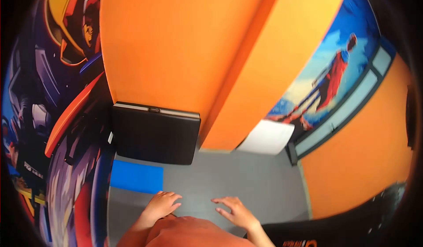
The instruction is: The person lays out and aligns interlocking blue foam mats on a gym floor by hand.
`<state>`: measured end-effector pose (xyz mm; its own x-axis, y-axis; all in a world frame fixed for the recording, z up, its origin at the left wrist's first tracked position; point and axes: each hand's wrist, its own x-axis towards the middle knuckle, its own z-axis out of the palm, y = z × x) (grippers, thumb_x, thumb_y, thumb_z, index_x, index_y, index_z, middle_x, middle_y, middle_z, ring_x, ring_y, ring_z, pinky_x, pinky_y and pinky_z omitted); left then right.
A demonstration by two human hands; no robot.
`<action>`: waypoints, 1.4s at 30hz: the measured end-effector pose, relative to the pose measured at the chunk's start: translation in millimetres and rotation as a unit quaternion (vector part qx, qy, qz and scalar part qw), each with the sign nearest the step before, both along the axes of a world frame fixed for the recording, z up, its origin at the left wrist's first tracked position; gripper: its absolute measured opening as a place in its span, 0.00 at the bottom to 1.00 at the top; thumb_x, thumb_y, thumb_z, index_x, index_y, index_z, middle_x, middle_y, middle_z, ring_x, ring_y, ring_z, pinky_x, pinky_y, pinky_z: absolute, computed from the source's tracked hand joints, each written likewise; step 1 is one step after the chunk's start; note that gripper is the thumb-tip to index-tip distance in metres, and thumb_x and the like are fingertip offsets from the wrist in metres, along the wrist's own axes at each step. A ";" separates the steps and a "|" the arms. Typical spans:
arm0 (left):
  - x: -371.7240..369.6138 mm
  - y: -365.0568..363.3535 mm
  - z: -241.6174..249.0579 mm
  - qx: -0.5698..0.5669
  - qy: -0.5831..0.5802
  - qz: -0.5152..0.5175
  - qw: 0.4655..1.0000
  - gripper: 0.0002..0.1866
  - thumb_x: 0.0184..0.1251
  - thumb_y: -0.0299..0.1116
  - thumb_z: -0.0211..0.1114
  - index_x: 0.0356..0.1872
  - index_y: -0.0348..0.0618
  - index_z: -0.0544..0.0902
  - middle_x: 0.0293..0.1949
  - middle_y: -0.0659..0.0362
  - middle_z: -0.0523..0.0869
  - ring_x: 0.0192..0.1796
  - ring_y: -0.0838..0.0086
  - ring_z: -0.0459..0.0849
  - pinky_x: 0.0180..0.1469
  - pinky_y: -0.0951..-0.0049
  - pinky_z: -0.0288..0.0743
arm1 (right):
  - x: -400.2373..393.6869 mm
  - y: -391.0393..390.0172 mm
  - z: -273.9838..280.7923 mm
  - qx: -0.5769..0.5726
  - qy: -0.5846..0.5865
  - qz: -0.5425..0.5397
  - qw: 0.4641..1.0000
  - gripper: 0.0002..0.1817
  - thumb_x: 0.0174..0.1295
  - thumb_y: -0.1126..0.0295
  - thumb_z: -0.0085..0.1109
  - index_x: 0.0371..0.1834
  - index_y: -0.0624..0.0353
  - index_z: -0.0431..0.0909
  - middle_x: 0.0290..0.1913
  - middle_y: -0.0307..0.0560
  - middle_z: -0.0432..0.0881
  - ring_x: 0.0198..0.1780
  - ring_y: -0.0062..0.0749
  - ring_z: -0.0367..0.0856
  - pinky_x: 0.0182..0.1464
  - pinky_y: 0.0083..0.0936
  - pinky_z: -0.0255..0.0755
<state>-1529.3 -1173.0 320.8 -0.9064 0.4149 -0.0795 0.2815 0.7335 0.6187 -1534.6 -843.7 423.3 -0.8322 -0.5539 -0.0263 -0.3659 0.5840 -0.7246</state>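
Observation:
My left hand (162, 204) is held in front of my body at the bottom of the view, its fingers apart and nothing in it. The blue mat (137, 177) on the grey floor lies just beyond it, up and to the left. To the right, my right hand (234, 211) hovers over the floor with its thumb and fingers spread, holding nothing. A gap separates the two hands. Behind the blue mat, a black folded case or table (155, 134) with a handle on its upper edge leans upright against the orange wall.
An orange pillar (273, 53) juts from the wall, with a white panel (267, 137) at its foot. Colourful murals cover the left side and the upper right. A grey-framed window or door (348, 112) stands at right, and a black printed item (326, 231) is at lower right.

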 end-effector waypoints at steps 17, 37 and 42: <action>-194.4 -79.6 -45.4 -0.019 0.024 0.060 0.998 0.16 0.78 0.43 0.68 0.58 0.48 0.86 0.51 0.54 0.91 0.57 0.55 0.89 0.65 0.53 0.75 | -259.4 -97.2 -9.7 0.008 -0.064 0.048 0.997 0.17 0.73 0.69 0.70 0.64 0.51 0.86 0.63 0.42 0.90 0.65 0.46 0.85 0.70 0.38 0.74; -237.1 18.3 -25.6 -0.018 -0.105 0.543 0.833 0.20 0.76 0.42 0.68 0.64 0.49 0.86 0.59 0.50 0.90 0.63 0.53 0.86 0.71 0.53 0.74 | -556.5 -234.1 -72.0 -0.026 0.001 0.570 0.821 0.18 0.74 0.66 0.67 0.65 0.49 0.84 0.55 0.46 0.90 0.61 0.45 0.86 0.69 0.43 0.71; -217.7 39.5 -24.1 -0.013 -0.138 0.630 0.764 0.20 0.74 0.42 0.68 0.63 0.49 0.87 0.59 0.49 0.90 0.61 0.51 0.87 0.69 0.53 0.76 | -544.9 -265.6 -73.6 -0.074 0.001 0.638 0.766 0.17 0.73 0.68 0.68 0.63 0.53 0.84 0.54 0.48 0.91 0.58 0.49 0.88 0.63 0.44 0.75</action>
<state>-1747.0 -1133.5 296.6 -0.5316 -0.7785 -0.3337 -0.7976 0.3275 0.5066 -2079.5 -1109.3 349.7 0.3900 -0.9135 0.1160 -0.5715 -0.3389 -0.7474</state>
